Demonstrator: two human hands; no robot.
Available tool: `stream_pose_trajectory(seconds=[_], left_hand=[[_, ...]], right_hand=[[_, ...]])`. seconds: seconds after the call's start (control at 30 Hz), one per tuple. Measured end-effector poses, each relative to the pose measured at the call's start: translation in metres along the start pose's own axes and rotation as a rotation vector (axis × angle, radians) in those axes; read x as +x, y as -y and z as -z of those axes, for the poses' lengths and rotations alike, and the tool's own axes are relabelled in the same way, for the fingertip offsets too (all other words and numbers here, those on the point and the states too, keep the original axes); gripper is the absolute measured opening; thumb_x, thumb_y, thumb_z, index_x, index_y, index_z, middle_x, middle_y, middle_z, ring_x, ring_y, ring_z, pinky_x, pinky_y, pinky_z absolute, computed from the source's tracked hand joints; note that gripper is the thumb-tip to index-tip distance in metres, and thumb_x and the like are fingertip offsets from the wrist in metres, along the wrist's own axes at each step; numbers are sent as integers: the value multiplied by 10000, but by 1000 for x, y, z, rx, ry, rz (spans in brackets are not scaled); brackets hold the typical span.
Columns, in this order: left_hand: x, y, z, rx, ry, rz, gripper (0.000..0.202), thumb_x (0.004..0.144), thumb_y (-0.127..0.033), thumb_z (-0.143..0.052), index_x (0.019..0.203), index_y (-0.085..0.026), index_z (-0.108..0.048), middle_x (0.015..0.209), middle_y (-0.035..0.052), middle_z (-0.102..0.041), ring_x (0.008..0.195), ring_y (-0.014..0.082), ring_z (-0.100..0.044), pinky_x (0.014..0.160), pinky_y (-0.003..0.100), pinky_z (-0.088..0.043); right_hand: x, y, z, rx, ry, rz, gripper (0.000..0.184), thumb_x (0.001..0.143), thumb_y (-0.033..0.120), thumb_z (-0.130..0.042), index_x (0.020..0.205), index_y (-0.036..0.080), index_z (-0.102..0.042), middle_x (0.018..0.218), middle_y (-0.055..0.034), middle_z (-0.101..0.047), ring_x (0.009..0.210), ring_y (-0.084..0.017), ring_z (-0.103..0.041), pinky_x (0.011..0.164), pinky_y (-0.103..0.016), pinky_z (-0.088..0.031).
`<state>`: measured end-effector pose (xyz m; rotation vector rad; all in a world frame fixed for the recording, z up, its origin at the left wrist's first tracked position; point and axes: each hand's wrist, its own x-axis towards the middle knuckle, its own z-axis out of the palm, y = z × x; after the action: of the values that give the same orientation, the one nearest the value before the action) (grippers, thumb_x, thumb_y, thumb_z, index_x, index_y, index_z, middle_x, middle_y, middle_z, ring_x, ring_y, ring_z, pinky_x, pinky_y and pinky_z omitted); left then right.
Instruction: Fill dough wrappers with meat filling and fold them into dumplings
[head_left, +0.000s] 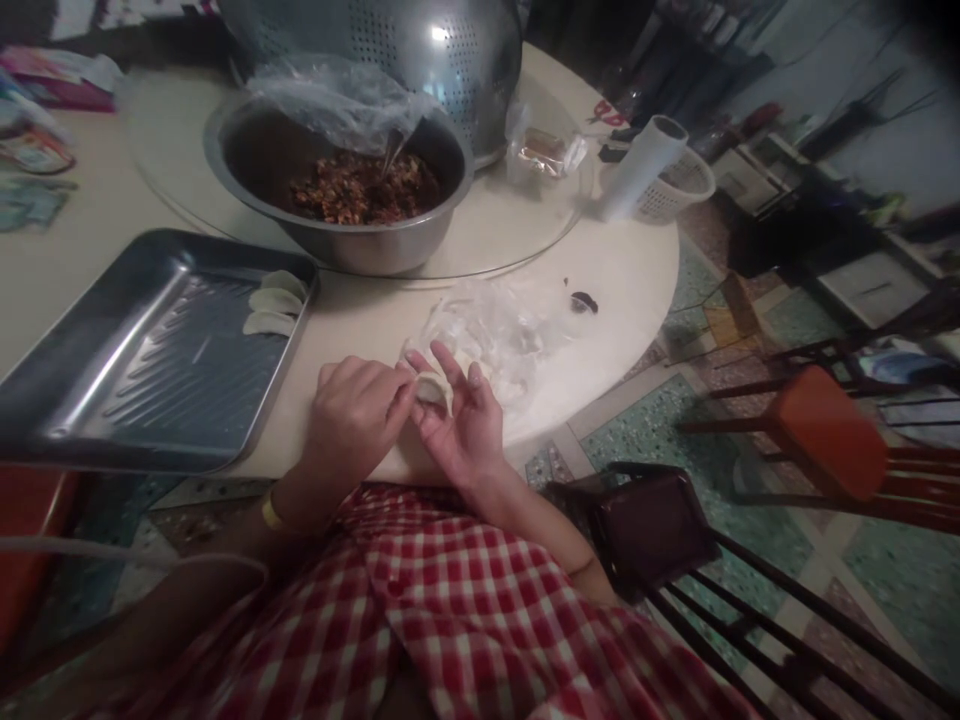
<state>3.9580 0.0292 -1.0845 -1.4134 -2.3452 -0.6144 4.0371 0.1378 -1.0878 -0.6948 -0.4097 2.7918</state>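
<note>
A pale dumpling (431,389) is held between my two hands over the front edge of the table. My left hand (358,408) is closed, its thumb and fingertips pinching the dumpling's left edge. On the other side, my right hand (466,422) cradles it palm up, with some fingers raised and spread. Whether the dumpling is fully sealed cannot be seen. Several folded dumplings (271,322) lie in a row at the right side of a metal tray (172,395). Behind my hands, a crumpled clear plastic bag (510,325) rests on the table, with pale round pieces partly hidden under it.
A steel bowl (397,245) of dark minced filling (364,190) with a utensil stands on a glass turntable (510,235). Behind it is a large perforated colander (427,60). A white roll (646,165) and basket (679,185) stand right. Chairs (829,430) flank the table.
</note>
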Motion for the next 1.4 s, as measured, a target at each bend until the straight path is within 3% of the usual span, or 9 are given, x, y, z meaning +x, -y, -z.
stream_pose_trajectory(seconds=[0.17,0.33,0.5,0.73,1.0,1.2,1.33,1.4], left_hand=[[-5,4,5,-49,-38,0,177,956,-297,-531,998,-181,-658,846,62,-721,779,232,-593,725,377,-435],[-8,7,6,-22,-14,37,198,946,-297,-531,816,-194,-640,790,69,-684,780,236,-584,739,379,-456],[-9,7,6,-15,-18,75,260,958,-279,-478,748,-194,-605,729,68,-653,729,232,-562,702,376,-451],[-23,9,14,8,-112,105,192,944,-336,-555,921,-164,-638,817,65,-703,766,228,-625,734,373,-472],[-38,4,26,60,-139,272,235,959,-260,-506,749,-189,-586,703,34,-651,691,202,-581,679,344,-455],[-52,17,45,88,-155,358,184,931,-394,-575,971,-217,-606,870,33,-688,801,213,-595,752,363,-469],[-52,28,57,112,-72,340,165,981,-304,-487,1043,-208,-606,1010,46,-697,918,213,-594,837,379,-440],[-56,25,61,143,-125,323,193,992,-239,-444,981,-188,-630,940,40,-702,870,198,-587,805,368,-422]], right_hand=[[0,1,-2,5,17,31,388,970,417,-329,1115,220,-630,1084,-54,-718,954,-140,-681,768,-255,-555],[3,-3,0,-30,59,58,360,911,477,-434,1126,251,-615,1146,-54,-685,1062,-183,-652,936,-368,-517],[5,-6,-4,-36,50,18,356,913,460,-410,1123,250,-606,1120,-47,-693,1059,-181,-653,950,-374,-506],[9,-5,-10,-56,113,-44,353,914,457,-412,1151,261,-585,1163,-49,-682,1100,-180,-643,962,-378,-504],[15,-15,-21,-121,174,-178,359,928,456,-403,1160,255,-588,1173,-59,-682,1102,-174,-647,944,-363,-521],[19,-32,-32,-173,183,-243,387,918,486,-425,1180,253,-588,1169,-72,-686,1077,-183,-656,924,-367,-533],[25,-47,-40,-233,209,-317,392,922,473,-426,1184,250,-612,1163,-67,-709,983,-159,-680,904,-352,-545],[19,-54,-41,-291,217,-349,387,919,464,-436,1178,255,-633,1160,-62,-719,941,-152,-689,886,-357,-557]])
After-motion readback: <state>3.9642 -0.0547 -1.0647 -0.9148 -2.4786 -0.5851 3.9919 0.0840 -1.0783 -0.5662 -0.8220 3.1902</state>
